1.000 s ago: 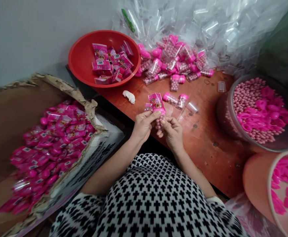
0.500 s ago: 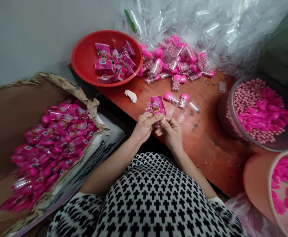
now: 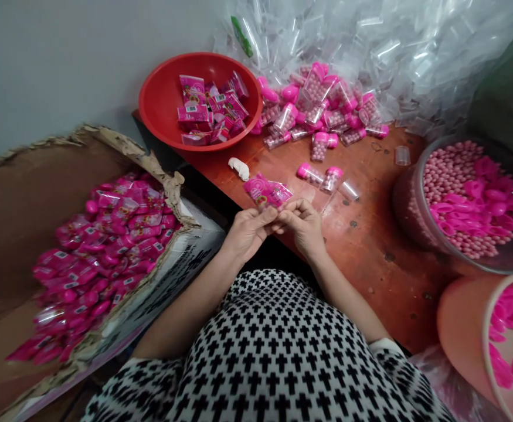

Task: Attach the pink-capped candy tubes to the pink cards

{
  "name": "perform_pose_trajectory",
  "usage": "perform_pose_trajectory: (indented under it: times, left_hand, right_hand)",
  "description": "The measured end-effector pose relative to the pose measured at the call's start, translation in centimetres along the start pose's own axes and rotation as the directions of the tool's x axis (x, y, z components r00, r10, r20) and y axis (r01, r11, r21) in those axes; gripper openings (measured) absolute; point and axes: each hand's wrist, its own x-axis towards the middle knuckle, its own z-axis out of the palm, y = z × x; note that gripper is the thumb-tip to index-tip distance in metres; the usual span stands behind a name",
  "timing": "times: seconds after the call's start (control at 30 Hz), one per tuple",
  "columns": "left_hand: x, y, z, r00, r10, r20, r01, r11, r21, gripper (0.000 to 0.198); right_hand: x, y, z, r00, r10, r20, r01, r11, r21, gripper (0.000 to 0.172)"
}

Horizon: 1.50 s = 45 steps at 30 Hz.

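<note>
In front of my body, my left hand [image 3: 248, 230] and my right hand [image 3: 303, 227] meet with thumbs and fingertips pinched together. A shiny pink printed packet [image 3: 267, 191] sticks out beyond the fingertips over the table edge, and its lower end is between them. What else the fingers cover is hidden. Just beyond the packet lies a crumpled white scrap [image 3: 238, 168]. To the right are two small clear bottles of pink beads [image 3: 312, 174] with pink caps, beside an uncapped clear tube [image 3: 348, 189].
A red bowl [image 3: 153, 120] holds several pink packets. Filled bottles [image 3: 318, 146] are heaped before a pile of clear tubes [image 3: 379, 53]. A bead tub [image 3: 408, 205] and a peach bucket [image 3: 458, 316] stand right. A torn carton [image 3: 172, 246] of packed pink pieces is left.
The packet has tipped from upright to slanting and moved slightly left. Both hands have drawn closer, fingertips now meeting. The beads seen between them earlier are hidden. The view has shifted slightly.
</note>
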Motion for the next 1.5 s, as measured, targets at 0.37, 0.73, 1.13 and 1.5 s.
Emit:
perform_pose_trajectory:
  times: [0.37,0.73,1.13,1.5]
  left_hand:
    - [1.6,1.6,-4.6,0.792,0.609,-0.042,-0.431,0.606,0.668,0.046]
    - [6.8,-3.5,-5.1,0.705,0.532,0.469,-0.388,-0.263,0.883,0.024]
    - [4.3,-2.1,-2.1,0.877,0.477,0.052,-0.382,0.627,0.679,0.046]
    - [3.3,0.0,-2.9,0.957,0.11,-0.267,-0.05,0.974,0.22,0.021]
  right_hand:
    - [0.4,-2.4,-4.1,0.979,-0.09,-0.181,0.049,0.975,-0.218,0.031]
    - [0.6,-1.0,-3.6,0.991,-0.068,-0.113,0.021,0.927,-0.374,0.029]
    - [4.1,-0.6,-3.1,0.986,-0.132,-0.1,0.112,0.977,-0.181,0.039]
    - [5.7,-0.5,-3.5,0.951,-0.308,0.026,0.177,0.474,-0.862,0.03]
